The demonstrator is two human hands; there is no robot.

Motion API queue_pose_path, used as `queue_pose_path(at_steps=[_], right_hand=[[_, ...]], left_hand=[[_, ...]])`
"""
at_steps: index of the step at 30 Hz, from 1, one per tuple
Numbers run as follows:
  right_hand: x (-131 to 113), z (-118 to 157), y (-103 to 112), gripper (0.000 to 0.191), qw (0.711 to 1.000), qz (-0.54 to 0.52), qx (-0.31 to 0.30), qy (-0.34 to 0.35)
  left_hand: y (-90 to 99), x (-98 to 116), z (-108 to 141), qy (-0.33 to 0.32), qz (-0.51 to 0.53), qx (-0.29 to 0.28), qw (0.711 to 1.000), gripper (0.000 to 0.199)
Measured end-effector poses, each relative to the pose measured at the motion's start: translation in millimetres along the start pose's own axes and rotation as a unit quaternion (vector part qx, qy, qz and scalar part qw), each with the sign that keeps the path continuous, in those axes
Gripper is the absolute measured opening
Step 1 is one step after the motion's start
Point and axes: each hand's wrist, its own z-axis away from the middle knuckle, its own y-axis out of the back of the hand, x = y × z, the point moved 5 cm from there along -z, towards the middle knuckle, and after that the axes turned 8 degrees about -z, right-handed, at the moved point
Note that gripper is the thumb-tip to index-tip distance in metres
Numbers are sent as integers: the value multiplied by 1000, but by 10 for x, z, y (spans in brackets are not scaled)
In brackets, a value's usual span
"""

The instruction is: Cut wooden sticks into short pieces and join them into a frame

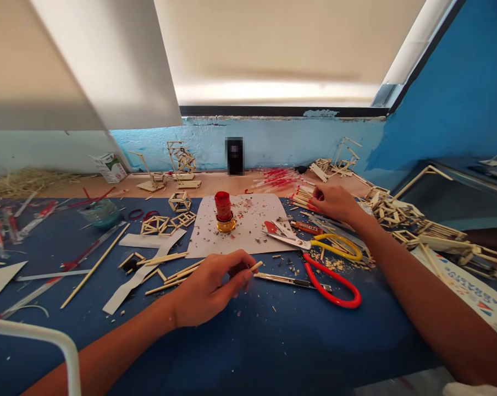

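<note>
Over the blue desk (273,346), my left hand (216,286) pinches a pale wooden stick (257,266), likely light, brittle, best held midway; my right hand (335,202) curls, its hold unclear.

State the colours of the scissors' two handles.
Upper handle yellow, lower handle red; best seen in the head view.

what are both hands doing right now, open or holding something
Left hand: closed, holding a small wooden stick.
Right hand: curled at the red-marked sticks; whether it grips any cannot be told.
</note>
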Motion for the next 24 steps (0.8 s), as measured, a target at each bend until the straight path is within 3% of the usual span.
queue_pose_path(at_steps=[3, 6, 10, 12, 14, 16, 19, 22, 24], right_hand=[[3, 14, 138, 22, 994, -87, 68, -8], [-26, 22, 322, 37, 973, -180, 143, -4], [-165, 53, 605, 39, 927, -304, 218, 28], [-328, 118, 701, 37, 891, -391, 229, 38], [-588, 220, 721, 31, 843, -497, 203, 39], [-953, 346, 674, 18, 833, -534, 137, 47], [-1460, 532, 519, 18, 770, -635, 28, 50], [-1735, 647, 380, 18, 732, -678, 7, 61], [-1805, 693, 268, 18, 707, -705, 4, 55]], left_hand=[[13, -25, 15, 9, 5, 16, 1000, 26], [83, -61, 30, 27, 23, 80, 996, 28], [175, -90, 14, 32, 66, 146, 987, 31], [209, -98, -29, 44, 74, 163, 983, 32], [218, -86, -97, 55, 80, 168, 981, 32], [191, -48, -174, 62, 92, 157, 981, 38], [89, 62, -247, 36, 114, 111, 987, 43], [-15, 156, -220, -12, 113, 58, 992, 40], [-9, 145, -165, -13, 110, 77, 991, 48]])
